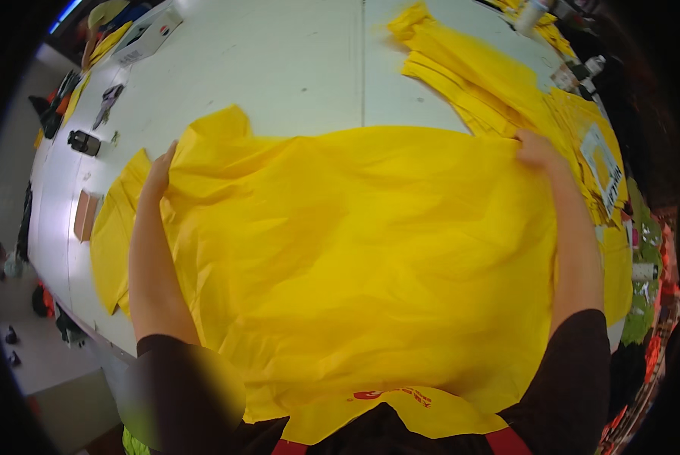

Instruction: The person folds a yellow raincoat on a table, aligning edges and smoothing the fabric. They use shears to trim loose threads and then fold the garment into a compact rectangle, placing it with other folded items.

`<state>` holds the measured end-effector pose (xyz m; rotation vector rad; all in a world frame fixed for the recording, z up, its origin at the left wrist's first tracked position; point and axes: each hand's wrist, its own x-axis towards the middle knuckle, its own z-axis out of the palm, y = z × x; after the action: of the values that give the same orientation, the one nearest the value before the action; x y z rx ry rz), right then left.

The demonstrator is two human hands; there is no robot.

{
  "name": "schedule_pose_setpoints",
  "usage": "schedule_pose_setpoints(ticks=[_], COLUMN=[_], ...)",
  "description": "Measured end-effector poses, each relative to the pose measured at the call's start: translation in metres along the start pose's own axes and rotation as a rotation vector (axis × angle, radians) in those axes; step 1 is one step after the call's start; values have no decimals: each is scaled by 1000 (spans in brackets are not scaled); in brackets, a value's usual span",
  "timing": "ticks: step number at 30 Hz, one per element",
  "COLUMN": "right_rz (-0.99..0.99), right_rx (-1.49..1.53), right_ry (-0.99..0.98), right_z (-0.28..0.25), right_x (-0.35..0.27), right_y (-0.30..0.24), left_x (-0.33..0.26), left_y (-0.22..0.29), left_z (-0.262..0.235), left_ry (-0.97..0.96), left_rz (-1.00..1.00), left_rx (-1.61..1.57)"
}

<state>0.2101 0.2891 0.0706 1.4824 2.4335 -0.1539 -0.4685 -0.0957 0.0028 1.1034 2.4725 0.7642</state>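
Note:
A large yellow cloth garment (362, 235) is spread in front of me over the white table, its surface rippled and creased. My left hand (161, 168) is closed on its upper left part, the fingers partly hidden by the cloth. At the upper right corner, my right hand (535, 149) pinches the far edge, slightly blurred. The near end of the cloth, with a small red print (369, 395), reaches to my body. Beyond my left forearm lies another flap of yellow cloth (117, 239); I cannot tell whether it belongs to the same garment.
Layered yellow pieces (476, 72) lie at the far right, beside a printed sheet (601, 168). On the left are a small brown box (87, 215), a dark bottle-like object (84, 142), scissors-like snips (108, 105) and a white box (149, 36). Another person's arm (91, 45) shows at the far left.

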Motion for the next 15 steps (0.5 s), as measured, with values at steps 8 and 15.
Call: schedule_pose_setpoints(ticks=[8, 15], right_rz=[2, -69], right_rx=[-371, -276], right_ry=[-291, 100], right_z=[-10, -19], right_x=[-10, -45], right_y=[39, 74], left_x=[17, -47], left_y=[30, 108], left_z=[3, -56], left_ry=[-332, -179], left_rz=[-270, -278], left_rx=[-161, -1227])
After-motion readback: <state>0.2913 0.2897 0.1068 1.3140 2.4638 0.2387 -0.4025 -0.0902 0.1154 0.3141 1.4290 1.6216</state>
